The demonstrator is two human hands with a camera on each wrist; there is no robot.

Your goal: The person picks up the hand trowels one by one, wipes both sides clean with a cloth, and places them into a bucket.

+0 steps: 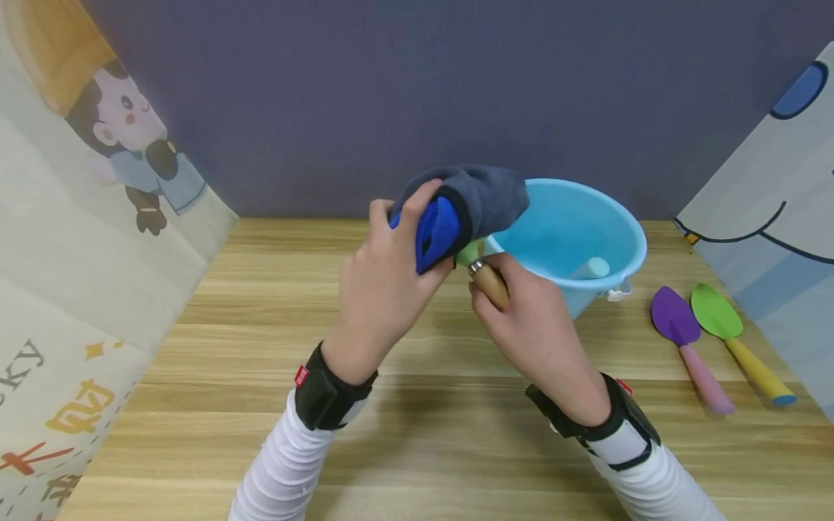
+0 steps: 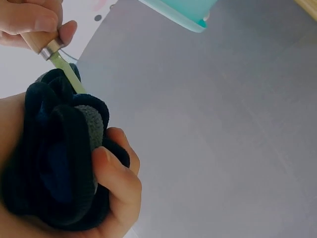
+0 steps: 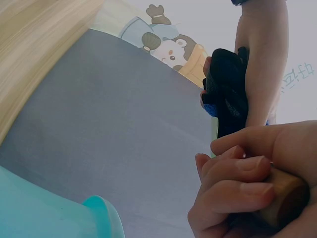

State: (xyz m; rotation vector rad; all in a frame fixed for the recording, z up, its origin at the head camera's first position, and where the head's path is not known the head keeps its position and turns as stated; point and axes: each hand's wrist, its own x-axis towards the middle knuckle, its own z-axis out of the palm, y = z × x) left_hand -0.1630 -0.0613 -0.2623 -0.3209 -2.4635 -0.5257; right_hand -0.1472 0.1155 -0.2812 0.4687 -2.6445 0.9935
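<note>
My left hand (image 1: 384, 282) grips a bunched cloth (image 1: 485, 199), dark grey with bright blue inside and black edging. The cloth covers the head of a small green hand tool with a wooden handle (image 1: 490, 284), so the kind of head is hidden. My right hand (image 1: 534, 311) holds that handle, fingers curled round it in the right wrist view. In the left wrist view, the tool's green neck (image 2: 69, 74) runs from a metal collar into the cloth. Both hands are above the table, in front of and left of a light blue bucket (image 1: 586, 199).
Inside the bucket a pale blue rounded end (image 1: 596, 268) shows. On the table (image 1: 260, 376) at right lie a purple trowel (image 1: 675, 316) with a pink handle and a green trowel (image 1: 717, 311) with a yellow handle. A dark panel (image 1: 326, 108) stands behind; printed sheets flank both sides.
</note>
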